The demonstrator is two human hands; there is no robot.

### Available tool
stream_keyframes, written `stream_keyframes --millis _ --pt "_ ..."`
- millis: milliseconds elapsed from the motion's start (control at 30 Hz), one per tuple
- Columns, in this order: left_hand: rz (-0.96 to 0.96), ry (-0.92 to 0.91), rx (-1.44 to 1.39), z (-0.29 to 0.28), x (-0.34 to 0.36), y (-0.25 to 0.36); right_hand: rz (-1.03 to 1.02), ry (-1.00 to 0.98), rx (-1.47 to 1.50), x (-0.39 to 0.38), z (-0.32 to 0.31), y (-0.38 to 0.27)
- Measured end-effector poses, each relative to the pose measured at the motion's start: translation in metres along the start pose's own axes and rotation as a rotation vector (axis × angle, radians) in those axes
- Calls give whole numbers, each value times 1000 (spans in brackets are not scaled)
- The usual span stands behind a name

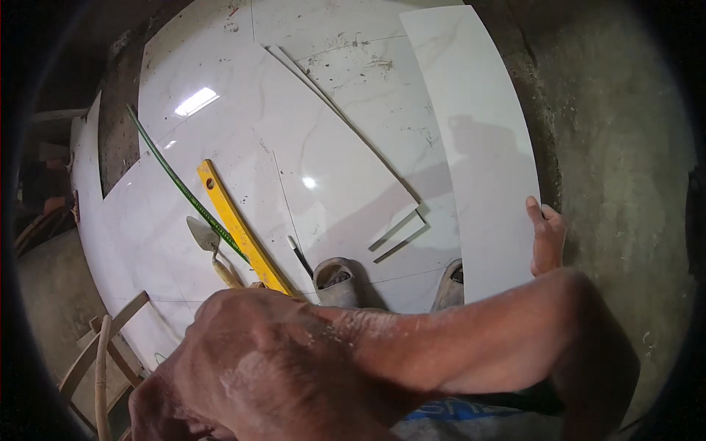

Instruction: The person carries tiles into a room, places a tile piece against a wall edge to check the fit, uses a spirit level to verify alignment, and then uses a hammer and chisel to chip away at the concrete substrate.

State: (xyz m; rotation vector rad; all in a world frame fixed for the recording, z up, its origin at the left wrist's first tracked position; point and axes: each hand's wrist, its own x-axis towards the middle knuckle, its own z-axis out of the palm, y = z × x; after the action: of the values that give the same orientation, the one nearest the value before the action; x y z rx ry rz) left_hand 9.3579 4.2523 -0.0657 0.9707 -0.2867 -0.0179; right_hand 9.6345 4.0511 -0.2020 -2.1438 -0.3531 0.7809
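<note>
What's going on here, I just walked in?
Someone in grey sandals is on a floor of glossy white tiles. Their right hand grips the outer edge of a long white panel, thumb on top; whether the panel is lifted or lying flat isn't clear. I can't clearly make out the left hand. On the tiles to the left are a yellow level, a trowel and a long green strip.

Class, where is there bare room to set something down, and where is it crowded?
Bare: white tiles left of the green strip; grey floor right of the long white panel, beyond the right hand on its edge. Crowded: trowel, green strip and yellow level bunch left of the left slipper.
</note>
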Motion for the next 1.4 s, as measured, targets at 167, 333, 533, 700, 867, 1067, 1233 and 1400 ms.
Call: stream_keyframes --millis 167,333,533,700,867,1067,1233,1400 --pt "-8 33 7 -5 3 6 65 -12 66 -9 5 3" --pt "-8 35 25 -8 7 7 85 -3 72 -11 1 5" --pt "4 66 6 -9 10 13 113 4 155 -16 -4 22" --pt "18 87 11 -13 9 17 92 13 47 -22 -5 7" --pt "43 113 11 -18 11 28 87 32 40 -22 -1 7" --pt "87 242 5 -51 21 32 155 11 13 -16 -1 19" --pt "-420 570 927 -127 1 -63 63 35 -40 -10 3 38" --pt "-533 431 1506 -152 -15 -186 119 24 97 -11 6 46"
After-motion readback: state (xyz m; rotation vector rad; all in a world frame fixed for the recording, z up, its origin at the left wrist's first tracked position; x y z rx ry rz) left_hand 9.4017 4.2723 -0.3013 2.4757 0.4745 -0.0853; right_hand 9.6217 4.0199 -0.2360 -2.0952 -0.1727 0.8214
